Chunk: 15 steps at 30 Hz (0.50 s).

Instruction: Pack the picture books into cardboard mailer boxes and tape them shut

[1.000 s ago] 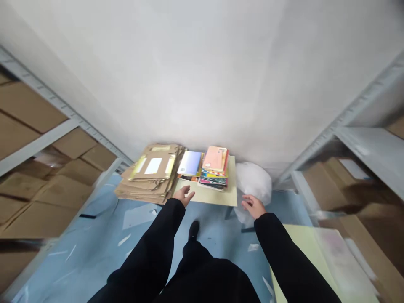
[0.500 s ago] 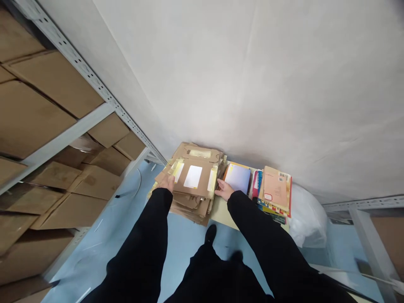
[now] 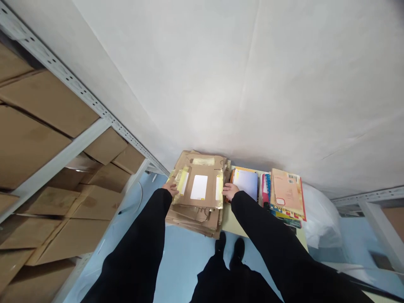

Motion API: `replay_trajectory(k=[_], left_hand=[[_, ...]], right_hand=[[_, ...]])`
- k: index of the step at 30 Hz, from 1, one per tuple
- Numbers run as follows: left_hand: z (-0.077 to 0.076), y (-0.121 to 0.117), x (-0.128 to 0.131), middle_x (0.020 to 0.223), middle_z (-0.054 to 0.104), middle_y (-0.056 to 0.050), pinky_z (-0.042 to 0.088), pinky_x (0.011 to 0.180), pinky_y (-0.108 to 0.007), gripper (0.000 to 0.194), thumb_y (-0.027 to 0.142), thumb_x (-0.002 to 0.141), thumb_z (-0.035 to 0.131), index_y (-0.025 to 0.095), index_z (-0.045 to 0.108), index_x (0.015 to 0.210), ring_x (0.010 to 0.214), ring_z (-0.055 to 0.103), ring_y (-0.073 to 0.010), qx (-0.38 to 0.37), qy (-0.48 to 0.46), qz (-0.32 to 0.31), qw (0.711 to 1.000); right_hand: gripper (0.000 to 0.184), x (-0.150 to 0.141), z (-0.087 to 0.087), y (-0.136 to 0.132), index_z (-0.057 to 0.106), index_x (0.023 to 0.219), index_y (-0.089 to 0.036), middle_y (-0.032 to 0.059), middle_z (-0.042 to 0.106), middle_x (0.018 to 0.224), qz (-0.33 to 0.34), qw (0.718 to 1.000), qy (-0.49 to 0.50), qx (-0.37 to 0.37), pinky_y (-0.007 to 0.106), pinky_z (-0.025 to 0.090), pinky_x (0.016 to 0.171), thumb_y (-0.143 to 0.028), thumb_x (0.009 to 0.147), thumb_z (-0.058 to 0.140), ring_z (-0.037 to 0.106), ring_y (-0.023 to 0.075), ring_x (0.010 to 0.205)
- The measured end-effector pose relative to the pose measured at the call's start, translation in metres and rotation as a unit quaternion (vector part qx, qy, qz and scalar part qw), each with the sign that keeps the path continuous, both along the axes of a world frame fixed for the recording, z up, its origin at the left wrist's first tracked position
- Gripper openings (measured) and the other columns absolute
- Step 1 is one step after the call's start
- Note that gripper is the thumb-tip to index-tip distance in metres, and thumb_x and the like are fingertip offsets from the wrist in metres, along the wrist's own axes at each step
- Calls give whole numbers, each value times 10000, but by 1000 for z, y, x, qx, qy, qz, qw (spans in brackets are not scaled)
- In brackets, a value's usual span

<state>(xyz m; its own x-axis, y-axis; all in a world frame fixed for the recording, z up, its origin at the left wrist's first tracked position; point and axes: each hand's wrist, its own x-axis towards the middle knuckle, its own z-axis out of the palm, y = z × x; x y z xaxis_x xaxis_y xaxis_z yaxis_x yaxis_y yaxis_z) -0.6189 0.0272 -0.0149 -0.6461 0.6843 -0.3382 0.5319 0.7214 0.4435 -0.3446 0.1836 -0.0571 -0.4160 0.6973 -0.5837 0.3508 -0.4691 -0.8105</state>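
A pile of flattened brown cardboard boxes (image 3: 198, 198) lies on a low pale-yellow table (image 3: 230, 221) against the white wall. The top piece carries a white label and yellow tape. My left hand (image 3: 171, 188) grips the pile's left edge, and my right hand (image 3: 229, 191) grips its right edge, fingers curled on the top cardboard. Both arms are in black sleeves.
Right of the cardboard lie a lilac-covered book (image 3: 245, 183) and a stack of colourful books (image 3: 286, 198). A white plastic bag (image 3: 318, 221) sits at the table's right end. Metal shelving with brown cartons (image 3: 47, 139) fills the left. The floor is blue.
I have stepped closer and the view has steadied. Both hands moved from reaching forward to the two side edges of the top cardboard, and my feet now stand together at the table.
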Motion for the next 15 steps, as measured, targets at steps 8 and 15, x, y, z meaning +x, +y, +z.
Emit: replay_trajectory(k=[8, 15], left_hand=[[19, 11, -12, 708, 659, -39, 497, 600, -261, 274, 100, 536, 620, 133, 619, 808, 703, 631, -181, 19, -201, 67, 977], [80, 16, -11, 604, 594, 19, 473, 528, -252, 474, 265, 309, 792, 143, 588, 719, 537, 574, -131, 175, -324, 56, 928]], right_hand=[[320, -10, 14, 3, 566, 761, -134, 36, 625, 680, -23, 999, 12, -31, 291, 504, 528, -136, 490, 736, 615, 169, 605], [368, 26, 69, 11, 500, 655, -170, -51, 554, 581, -22, 994, 101, -31, 266, 496, 516, -140, 421, 782, 561, 105, 523]])
